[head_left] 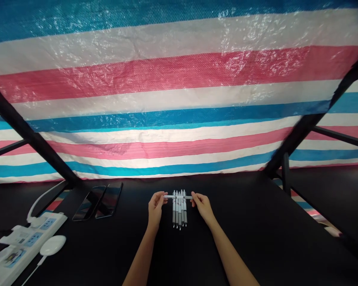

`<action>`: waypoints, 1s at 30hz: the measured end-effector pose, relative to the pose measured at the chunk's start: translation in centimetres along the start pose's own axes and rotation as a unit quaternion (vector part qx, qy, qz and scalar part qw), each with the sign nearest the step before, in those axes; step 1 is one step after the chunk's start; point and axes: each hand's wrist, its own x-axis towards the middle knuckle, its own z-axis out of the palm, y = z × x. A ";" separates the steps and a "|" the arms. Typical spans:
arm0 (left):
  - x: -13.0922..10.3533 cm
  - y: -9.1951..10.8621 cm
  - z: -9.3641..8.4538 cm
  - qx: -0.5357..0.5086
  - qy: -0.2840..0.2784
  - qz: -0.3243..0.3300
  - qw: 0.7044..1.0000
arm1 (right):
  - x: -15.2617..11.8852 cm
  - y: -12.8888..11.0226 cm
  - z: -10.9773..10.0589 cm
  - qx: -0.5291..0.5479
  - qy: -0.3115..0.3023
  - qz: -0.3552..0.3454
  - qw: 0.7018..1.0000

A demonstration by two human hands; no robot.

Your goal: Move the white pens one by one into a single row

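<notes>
The left hand has its thumb and fingers drawn together on one end of a slim white strip, and the right hand pinches the opposite end the same way, with hardly any gap between thumb and fingers on either side. Between the two sets of fingertips, the strip runs crosswise over a row of five white-and-grey pens (whether it is paper, plastic or another pen is too small to tell). The pens lie side by side, their tips pointing back toward the person, past the level of the fingers, and their button ends reaching a little beyond the fingers on the far side.

Under the fingers spreads a black table. Well to the left of the left fingers, two dark phones lie close together. Farther left and nearer the person than those fingers are a white power strip with plugs in it and, just beside it, a rounded white disc on a cable. Beyond both hands' fingers hangs a striped sheet in blue, white and pink.
</notes>
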 end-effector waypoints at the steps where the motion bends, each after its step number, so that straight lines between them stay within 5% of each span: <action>1: 0.1 -0.2 0.0 -0.001 0.008 -0.005 1.000 | 0.0 -0.1 0.0 0.003 0.000 -0.004 1.000; 25: 0.2 -0.1 -0.2 0.016 0.031 0.009 0.999 | 0.1 0.6 0.1 0.008 0.007 0.027 1.000; 30: 0.4 -0.4 -0.3 0.018 0.047 0.005 0.999 | 0.2 1.1 0.4 0.085 -0.008 0.011 0.996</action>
